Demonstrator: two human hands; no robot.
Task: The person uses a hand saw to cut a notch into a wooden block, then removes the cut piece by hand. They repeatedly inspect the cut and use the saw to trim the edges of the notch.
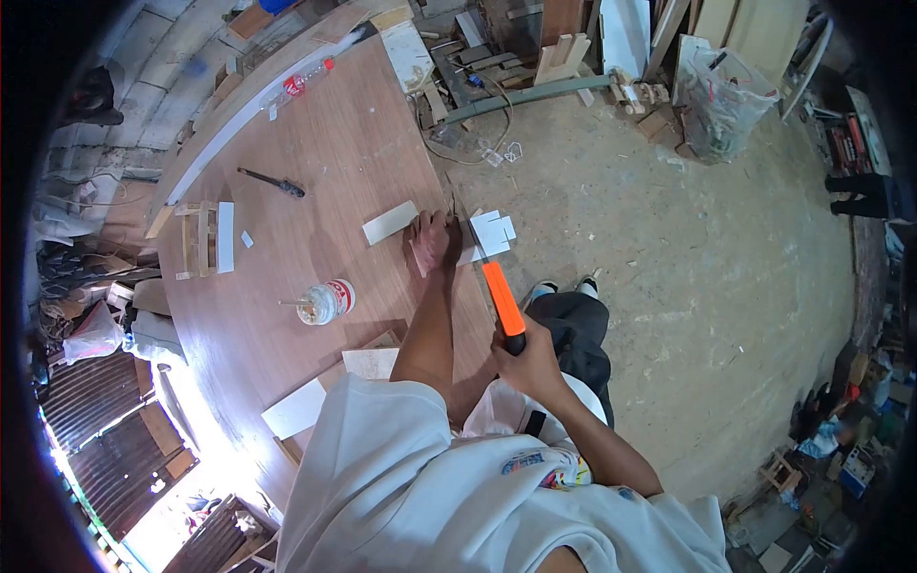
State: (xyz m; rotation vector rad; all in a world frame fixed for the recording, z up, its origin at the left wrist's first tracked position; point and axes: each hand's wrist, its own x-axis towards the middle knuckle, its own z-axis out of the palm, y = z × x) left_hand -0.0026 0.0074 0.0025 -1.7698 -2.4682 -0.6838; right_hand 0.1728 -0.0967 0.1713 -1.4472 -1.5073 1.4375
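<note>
My right hand point(528, 353) is closed around the handle of a handsaw point(503, 294) with an orange and black grip. Its thin blade slants away from me, just past the table edge, against a white board piece point(492, 234). That piece sticks out over the edge and has narrow slits in its outer end. My left hand point(437, 239) presses down on the board at the edge, fingers bent over it; its inner part is hidden under the hand. Close beside those fingers lies a short pale wood strip point(390, 222).
On the wooden table point(353, 143) stand a jar with a stick point(327, 302) and a small slatted wood frame point(198, 239). A dark slim tool point(271, 181) and a plastic bottle point(304, 78) lie farther off. White boards point(296, 408) lie near my body. A clear bag point(731, 105) stands on the floor.
</note>
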